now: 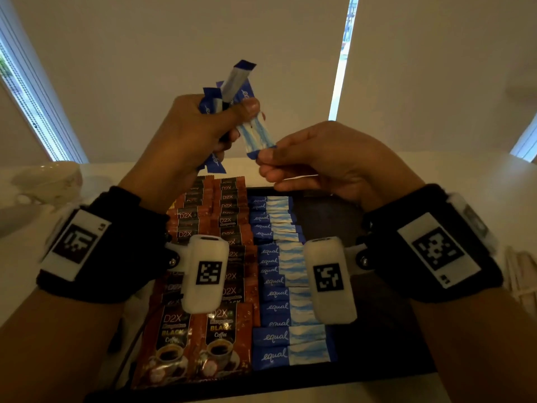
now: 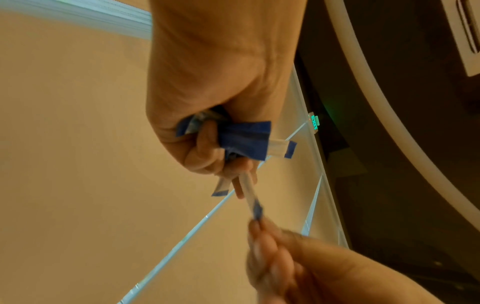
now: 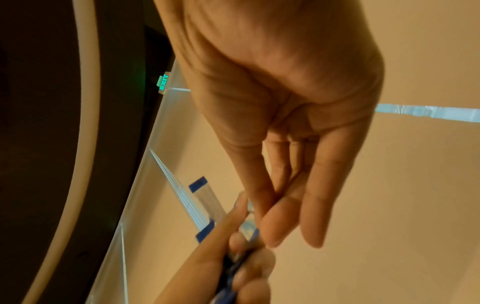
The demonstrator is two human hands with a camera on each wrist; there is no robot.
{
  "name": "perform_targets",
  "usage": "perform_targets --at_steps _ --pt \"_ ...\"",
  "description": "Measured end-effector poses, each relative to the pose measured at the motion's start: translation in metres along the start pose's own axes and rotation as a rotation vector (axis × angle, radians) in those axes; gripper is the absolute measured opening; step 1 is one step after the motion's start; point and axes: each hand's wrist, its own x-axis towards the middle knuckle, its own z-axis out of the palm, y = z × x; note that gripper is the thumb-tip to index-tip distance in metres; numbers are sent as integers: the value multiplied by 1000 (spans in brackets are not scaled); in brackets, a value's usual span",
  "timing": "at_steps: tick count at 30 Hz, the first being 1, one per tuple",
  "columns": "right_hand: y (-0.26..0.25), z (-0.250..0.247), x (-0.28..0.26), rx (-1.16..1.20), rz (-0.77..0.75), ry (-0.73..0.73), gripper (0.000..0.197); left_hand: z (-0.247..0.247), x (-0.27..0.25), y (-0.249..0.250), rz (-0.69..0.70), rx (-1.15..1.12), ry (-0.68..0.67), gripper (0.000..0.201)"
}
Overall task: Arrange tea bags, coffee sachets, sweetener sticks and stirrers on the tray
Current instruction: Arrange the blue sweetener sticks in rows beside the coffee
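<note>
White counter (image 1: 479, 184) before drawn blinds; left hand (image 1: 186, 141) grips sweetener sticks (image 1: 232, 85), right hand (image 1: 328, 161) pinches one.

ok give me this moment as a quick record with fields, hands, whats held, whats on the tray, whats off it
left hand: raised over the tray, grips a bunch of sweetener sticks
right hand: pinches the lower blue end of one sweetener stick from that bunch
tray: dark; right part bare
coffee sachets: two columns on the tray's left
laid sweetener sticks: one column beside the sachets
stirrers: off the tray, on the table at right
cup: far left, blurred
tea bags: none visible
</note>
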Motion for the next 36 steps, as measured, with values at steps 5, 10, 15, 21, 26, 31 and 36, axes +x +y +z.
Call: perform_targets --at_steps 5,10,15,21,26,31,36 --pt "-4 -24 -4 -267 68 -50 7 -9 5 -4 -97 103 -179 23" --pt "-3 -31 -6 -515 137 -91 16 -12 4 -5 -112 198 -284 24" --pt "-3 -37 -3 -332 75 46 7 -13 5 -4 -82 143 -249 23" --pt "0 -28 5 -111 -3 242 10 -6 6 -7 47 236 -88 16" --pt "0 -29 5 -185 -5 258 10 -5 3 -9 18 285 -136 17" --pt "2 -31 6 -186 -19 281 7 -4 3 -8 4 287 -154 17" --pt "4 -30 8 -82 -60 313 5 -4 3 -9 49 310 -139 13"
